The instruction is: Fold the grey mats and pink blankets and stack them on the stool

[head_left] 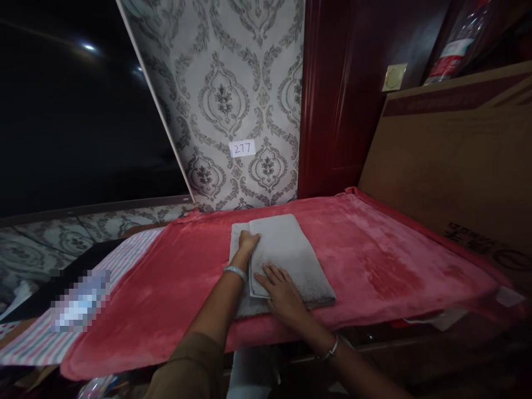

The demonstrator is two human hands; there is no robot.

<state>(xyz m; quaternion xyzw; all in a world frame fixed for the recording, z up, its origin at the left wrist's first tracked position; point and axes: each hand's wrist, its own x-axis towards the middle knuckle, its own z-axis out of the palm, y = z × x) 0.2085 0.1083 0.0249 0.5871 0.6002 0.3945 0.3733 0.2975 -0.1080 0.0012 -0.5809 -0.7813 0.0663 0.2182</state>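
Note:
A grey towel (282, 244), folded over on itself, lies on the red plush blanket (187, 266). Its upper layer stops short of the left side, so a strip of the lower layer shows there. My left hand (248, 241), with a pale bangle at the wrist, is closed at the far part of the upper layer's left edge; its curled fingertips are partly hidden. Nearer to me, my right hand (285, 293) rests flat on the towel's front part with its fingers spread. A thin metal bracelet circles that wrist.
A striped cloth (124, 271) lies along the left, with a blurred-out item (81, 302) on it. A large dark screen (83, 111) stands behind at left. On the right are a cardboard box (453, 160) and a plastic bottle (453, 52). Patterned wallpaper bears a paper label (242, 148).

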